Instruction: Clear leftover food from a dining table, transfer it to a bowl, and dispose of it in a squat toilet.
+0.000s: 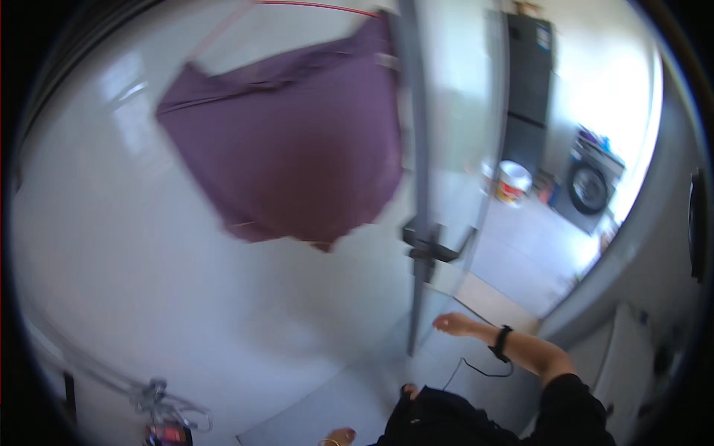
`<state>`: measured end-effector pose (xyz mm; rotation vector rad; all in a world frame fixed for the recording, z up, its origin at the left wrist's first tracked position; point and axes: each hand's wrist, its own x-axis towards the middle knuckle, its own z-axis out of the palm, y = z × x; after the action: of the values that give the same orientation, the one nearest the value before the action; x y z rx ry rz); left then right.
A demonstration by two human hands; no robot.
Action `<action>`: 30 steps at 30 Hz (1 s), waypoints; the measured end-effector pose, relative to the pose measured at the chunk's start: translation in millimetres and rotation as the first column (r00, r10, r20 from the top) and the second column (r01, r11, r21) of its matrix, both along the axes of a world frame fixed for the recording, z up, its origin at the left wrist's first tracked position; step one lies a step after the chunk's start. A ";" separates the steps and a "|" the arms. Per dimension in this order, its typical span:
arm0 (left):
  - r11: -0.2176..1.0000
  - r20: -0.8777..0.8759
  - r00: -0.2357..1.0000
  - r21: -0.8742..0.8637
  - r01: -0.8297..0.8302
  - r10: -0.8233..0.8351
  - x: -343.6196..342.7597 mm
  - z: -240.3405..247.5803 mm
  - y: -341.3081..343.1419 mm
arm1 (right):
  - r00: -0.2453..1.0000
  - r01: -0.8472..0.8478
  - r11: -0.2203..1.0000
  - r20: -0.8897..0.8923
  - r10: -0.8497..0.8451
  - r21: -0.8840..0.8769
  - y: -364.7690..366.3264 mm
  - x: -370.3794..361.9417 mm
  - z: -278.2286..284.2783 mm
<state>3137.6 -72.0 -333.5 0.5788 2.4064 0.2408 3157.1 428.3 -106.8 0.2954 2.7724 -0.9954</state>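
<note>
Right hand (455, 324), fingers loosely apart and holding nothing, near glass door (446, 149) edge; risks a pinch. Left hand unseen. Purple cloth (290, 149) hanging close by, may snag.

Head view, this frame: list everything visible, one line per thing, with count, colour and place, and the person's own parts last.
purple cloth: one, hanging from a thin pink line against the white wall, upper middle.
grey door with black handle: one, ajar, centre.
tall dark fridge: one, upper right, in the far room.
grey front-loading washing machine: one, right, in the far room.
white bucket: one, on the floor between the fridge and the washing machine.
metal tap fitting: one, silvery, lower left.
right hand: empty, open fingers, beside the door's lower edge; black wristband on the wrist.
left hand: not clearly in view.
</note>
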 end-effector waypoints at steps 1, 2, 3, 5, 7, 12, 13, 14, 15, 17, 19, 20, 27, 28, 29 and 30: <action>0.999 0.133 0.991 -0.053 0.007 0.000 19.7 -15.7 17.7 | 0.979 0.098 0.994 0.174 -0.104 0.042 24.9 34.4 -69.2; 0.995 0.219 0.976 -0.095 0.006 0.015 35.2 -25.3 28.9 | 0.921 0.170 0.982 0.342 -0.188 0.083 39.9 71.0 -125.7; 0.992 0.261 0.964 -0.129 -0.010 0.044 47.0 -29.6 36.5 | 0.906 0.221 0.973 0.356 -0.229 0.063 39.5 101.2 -161.5; 0.986 0.305 0.951 -0.167 0.002 0.050 49.7 -28.9 60.5 | 0.779 0.551 0.822 0.262 -0.569 0.147 41.3 163.9 -208.2; 0.980 0.332 0.943 -0.196 0.037 0.031 49.2 -42.0 84.6 | 0.641 0.712 0.702 0.426 -0.639 -0.019 35.9 229.2 -231.1; 0.956 0.336 0.932 -0.200 0.214 -0.138 13.7 -68.9 218.7 | 0.174 0.964 0.011 0.601 -0.780 -0.265 53.6 355.6 -297.3; 0.951 0.308 0.933 -0.184 0.248 -0.184 15.8 -27.2 274.4 | -0.021 0.931 -0.266 0.690 -0.723 -0.250 50.1 368.9 -291.0; 0.970 0.230 0.948 -0.054 0.237 -0.219 23.2 31.5 322.5 | -0.196 0.828 -0.523 0.770 -0.607 -0.202 50.5 380.1 -285.1; 0.933 0.233 0.905 0.036 0.358 -0.356 5.3 7.5 348.5 | -0.201 0.829 -0.526 0.778 -0.595 -0.189 57.6 383.7 -269.8; 0.928 0.343 0.867 0.221 0.299 -0.361 -9.4 -20.0 426.7 | -0.142 0.838 -0.488 0.765 -0.628 -0.245 85.2 395.5 -262.9; 0.841 0.284 0.814 0.370 0.395 -0.507 -6.7 3.2 519.6 | -0.128 0.836 -0.482 0.761 -0.636 -0.262 110.1 404.4 -258.9; 0.842 0.307 0.814 0.403 0.359 -0.494 -2.3 17.0 556.3 | -0.134 0.833 -0.469 0.715 -0.686 -0.294 122.0 408.6 -255.0; 0.773 0.218 0.789 0.461 0.435 -0.574 -6.1 69.0 710.9 | -0.206 0.739 -0.538 0.623 -0.754 -0.407 210.0 392.5 -246.7; 0.774 0.174 0.784 0.384 0.503 -0.596 -11.7 67.6 721.9 | -0.215 0.743 -0.541 0.624 -0.752 -0.396 213.0 392.6 -251.0; 0.774 0.188 0.778 0.387 0.502 -0.599 -16.5 69.6 734.8 | -0.172 0.765 -0.517 0.652 -0.738 -0.383 215.4 393.3 -258.9; 0.785 0.212 0.773 0.348 0.512 -0.598 -22.6 71.3 748.7 | -0.130 0.787 -0.493 0.681 -0.721 -0.371 221.6 395.2 -266.3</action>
<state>3115.0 676.7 -262.2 1.2603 1.7991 0.3708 3552.3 649.9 -373.1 2.4804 0.8456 -2.1615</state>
